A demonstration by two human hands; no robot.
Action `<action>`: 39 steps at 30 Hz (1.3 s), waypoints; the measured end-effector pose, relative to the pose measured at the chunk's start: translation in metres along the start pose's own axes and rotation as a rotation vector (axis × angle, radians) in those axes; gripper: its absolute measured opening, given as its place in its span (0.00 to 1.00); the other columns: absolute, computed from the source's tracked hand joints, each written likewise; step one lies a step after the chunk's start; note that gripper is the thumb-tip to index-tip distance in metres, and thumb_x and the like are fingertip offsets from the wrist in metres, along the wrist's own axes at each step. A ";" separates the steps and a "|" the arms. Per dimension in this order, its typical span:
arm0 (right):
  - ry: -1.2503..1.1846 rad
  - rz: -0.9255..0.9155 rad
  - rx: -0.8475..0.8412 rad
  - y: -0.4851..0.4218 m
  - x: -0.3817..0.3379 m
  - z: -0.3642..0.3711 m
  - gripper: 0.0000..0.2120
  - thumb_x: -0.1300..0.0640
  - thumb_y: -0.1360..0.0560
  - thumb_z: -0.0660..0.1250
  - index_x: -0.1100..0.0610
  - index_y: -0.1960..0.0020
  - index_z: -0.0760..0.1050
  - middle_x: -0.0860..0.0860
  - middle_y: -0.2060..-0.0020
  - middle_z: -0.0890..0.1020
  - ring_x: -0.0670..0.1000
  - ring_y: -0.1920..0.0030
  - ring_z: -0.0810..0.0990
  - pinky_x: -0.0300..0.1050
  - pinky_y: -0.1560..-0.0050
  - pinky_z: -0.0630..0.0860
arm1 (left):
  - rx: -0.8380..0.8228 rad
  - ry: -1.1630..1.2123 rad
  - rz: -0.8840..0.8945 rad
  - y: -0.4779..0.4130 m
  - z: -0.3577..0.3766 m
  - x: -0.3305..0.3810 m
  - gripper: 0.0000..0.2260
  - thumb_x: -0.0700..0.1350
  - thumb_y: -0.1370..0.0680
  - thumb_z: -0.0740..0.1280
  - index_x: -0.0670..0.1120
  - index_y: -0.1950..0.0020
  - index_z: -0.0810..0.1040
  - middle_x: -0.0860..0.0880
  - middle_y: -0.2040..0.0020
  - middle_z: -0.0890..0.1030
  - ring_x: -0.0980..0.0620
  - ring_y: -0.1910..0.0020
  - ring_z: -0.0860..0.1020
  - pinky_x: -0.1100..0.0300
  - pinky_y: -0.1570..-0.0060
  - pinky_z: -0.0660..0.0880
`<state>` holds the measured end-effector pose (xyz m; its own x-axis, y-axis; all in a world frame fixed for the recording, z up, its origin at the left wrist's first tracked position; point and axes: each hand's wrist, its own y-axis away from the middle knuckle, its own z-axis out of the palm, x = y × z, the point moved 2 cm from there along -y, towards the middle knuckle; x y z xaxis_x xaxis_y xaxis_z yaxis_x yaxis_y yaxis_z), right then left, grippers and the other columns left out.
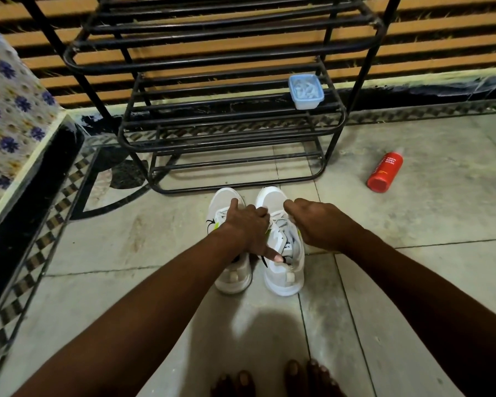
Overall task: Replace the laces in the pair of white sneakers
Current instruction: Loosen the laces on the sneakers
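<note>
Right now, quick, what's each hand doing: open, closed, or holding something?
Left hand: fingers curled over the laces of the right sneaker; a grip cannot be told.
Right hand: fingers curled at the same laces, grip hidden; cannot tell.

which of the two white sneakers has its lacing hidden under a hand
The left sneaker: the left hand lies across its middle and covers the lacing. On the right sneaker, the laces show plainly beside that hand.
</note>
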<state>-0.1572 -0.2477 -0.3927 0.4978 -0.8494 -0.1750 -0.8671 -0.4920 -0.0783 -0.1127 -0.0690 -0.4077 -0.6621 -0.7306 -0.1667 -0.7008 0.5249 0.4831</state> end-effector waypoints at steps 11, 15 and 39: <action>-0.190 0.433 0.542 -0.004 0.000 -0.013 0.05 0.66 0.24 0.67 0.59 0.56 0.73 0.55 0.48 0.72 0.51 0.48 0.72 0.51 0.51 0.67 | 0.014 0.004 0.014 -0.002 -0.004 0.001 0.52 0.83 0.37 0.61 0.47 0.26 0.71 0.49 0.24 0.68 0.45 0.27 0.68 0.34 0.30 0.56; -1.323 0.742 0.774 -0.011 0.000 -0.010 0.11 0.68 0.19 0.56 0.58 0.57 0.70 0.54 0.58 0.81 0.49 0.61 0.80 0.50 0.55 0.78 | 0.029 0.001 0.026 -0.003 -0.005 0.000 0.48 0.83 0.37 0.62 0.47 0.32 0.76 0.49 0.26 0.70 0.44 0.29 0.69 0.34 0.32 0.58; -0.665 0.619 0.373 0.000 0.033 -0.019 0.21 0.63 0.32 0.75 0.54 0.72 0.64 0.47 0.77 0.66 0.49 0.72 0.66 0.44 0.64 0.65 | 0.049 0.065 0.013 -0.001 -0.002 -0.002 0.51 0.82 0.38 0.63 0.48 0.26 0.71 0.50 0.26 0.70 0.45 0.29 0.68 0.36 0.30 0.59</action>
<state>-0.1410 -0.2794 -0.3796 -0.0604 -0.6005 -0.7974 -0.9786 0.1930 -0.0712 -0.1105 -0.0692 -0.4066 -0.6538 -0.7495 -0.1041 -0.7055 0.5540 0.4419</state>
